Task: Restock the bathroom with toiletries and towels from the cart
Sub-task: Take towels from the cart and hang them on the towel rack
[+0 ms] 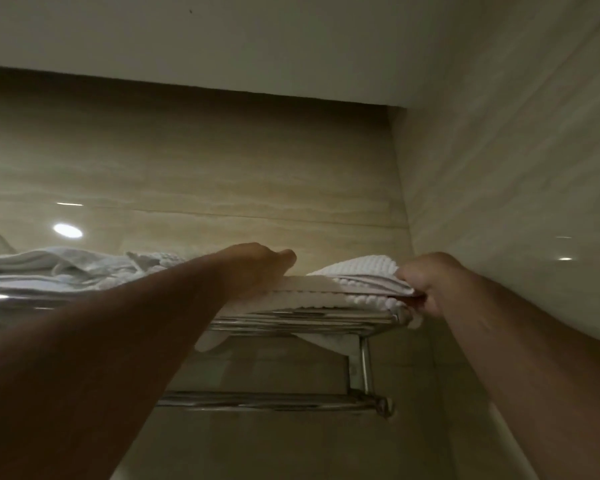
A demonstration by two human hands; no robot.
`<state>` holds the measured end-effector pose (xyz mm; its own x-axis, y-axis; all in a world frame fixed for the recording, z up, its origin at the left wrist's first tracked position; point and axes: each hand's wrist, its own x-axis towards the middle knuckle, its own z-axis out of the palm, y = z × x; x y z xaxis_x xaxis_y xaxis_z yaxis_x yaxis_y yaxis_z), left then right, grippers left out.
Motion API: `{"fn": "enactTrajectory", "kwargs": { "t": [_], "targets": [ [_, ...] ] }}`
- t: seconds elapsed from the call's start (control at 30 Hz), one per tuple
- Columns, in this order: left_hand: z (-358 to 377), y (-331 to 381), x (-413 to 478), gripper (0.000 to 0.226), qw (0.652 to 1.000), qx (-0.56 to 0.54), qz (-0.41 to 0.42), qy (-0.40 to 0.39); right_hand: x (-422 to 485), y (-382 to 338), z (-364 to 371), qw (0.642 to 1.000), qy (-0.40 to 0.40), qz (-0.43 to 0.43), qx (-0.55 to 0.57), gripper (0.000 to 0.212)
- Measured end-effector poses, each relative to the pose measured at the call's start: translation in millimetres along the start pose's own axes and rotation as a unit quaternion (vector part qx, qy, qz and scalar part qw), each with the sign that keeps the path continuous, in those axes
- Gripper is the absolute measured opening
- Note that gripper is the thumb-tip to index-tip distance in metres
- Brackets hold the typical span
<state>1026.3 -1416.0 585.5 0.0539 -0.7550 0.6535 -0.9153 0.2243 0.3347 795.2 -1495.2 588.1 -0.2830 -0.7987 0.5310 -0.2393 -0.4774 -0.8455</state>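
Pinching the right edge of the folded towel [357, 271] with the right hand [430, 282], fingers curled tight round the layered hem, right of frame centre. Pressing on the towel's top with the left hand [257, 266], palm down, fingers extended forward, clasping nothing. Noted as white and ribbed, lying flat on the right end of the chrome rack [291, 322], with some cloth hanging below the bars. Fixed to the tiled wall [222, 168] in the room corner, with a lower rail [267, 400] under the shelf. Recorded at the left edge of frame, on the same shelf: crumpled towels [66, 265], white, loosely heaped, just beside the left forearm. Recorded above these: a round light reflection [67, 230] on the tile. Spanning the upper frame: pale ceiling [291, 36].
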Motion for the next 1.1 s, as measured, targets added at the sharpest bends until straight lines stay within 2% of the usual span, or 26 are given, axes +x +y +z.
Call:
{"fn": "enactTrajectory", "kwargs": {
  "t": [0.07,0.13,0.23,0.27,0.33,0.43,0.5,0.6,0.67,0.73,0.8,0.9,0.97,1.1],
  "targets": [
    [0,-2,-3,0.042,1.000,-0.025,-0.004,0.009,1,3,2,0.999,0.023,-0.017,-0.042,0.023],
    [1,-3,-4,0.041,1.000,-0.009,0.002,0.011,-6,-1,10,0.980,0.084,-0.059,-0.171,0.027],
    [2,-6,-7,0.040,0.999,0.029,0.009,0.024,-31,-14,28,0.895,0.167,-0.134,-0.392,0.045],
    [2,-7,-8,0.040,0.999,0.041,0.015,0.028,-37,-18,32,0.872,0.178,-0.178,-0.420,0.045],
    [0,-7,-10,0.040,0.998,0.060,0.020,0.028,-42,-29,42,0.853,0.173,-0.271,-0.411,0.034],
    [-5,-13,-8,0.044,0.999,0.011,0.003,0.032,-36,-49,56,0.866,0.076,-0.339,-0.361,0.023],
    [-10,-19,-7,0.045,0.998,-0.056,-0.016,0.033,-33,-59,63,0.861,-0.024,-0.312,-0.401,0.031],
    [-15,-27,-6,0.041,0.987,-0.158,-0.028,0.008,-32,-53,58,0.822,-0.141,-0.237,-0.498,0.042],
    [-15,-28,-9,0.034,0.983,-0.182,-0.022,0.004,-34,-45,50,0.819,-0.173,-0.204,-0.507,0.050],
    [-11,-30,-8,0.039,0.988,-0.155,-0.021,0.015,-36,-40,46,0.819,-0.179,-0.192,-0.511,0.052],
    [-9,-32,-6,0.043,0.990,-0.137,-0.015,0.022,-38,-36,48,0.832,-0.144,-0.206,-0.495,0.050],
    [-8,-34,-5,0.044,0.991,-0.132,-0.013,0.020,-40,-13,56,0.889,0.041,-0.282,-0.358,0.037],
    [-6,-36,-4,0.044,0.994,-0.096,-0.005,0.045,-49,2,65,0.884,0.131,-0.347,-0.283,0.039],
    [4,-40,-13,0.045,0.991,0.013,0.041,0.123,-67,19,75,0.845,0.179,-0.414,-0.289,0.046]
  ]
}}
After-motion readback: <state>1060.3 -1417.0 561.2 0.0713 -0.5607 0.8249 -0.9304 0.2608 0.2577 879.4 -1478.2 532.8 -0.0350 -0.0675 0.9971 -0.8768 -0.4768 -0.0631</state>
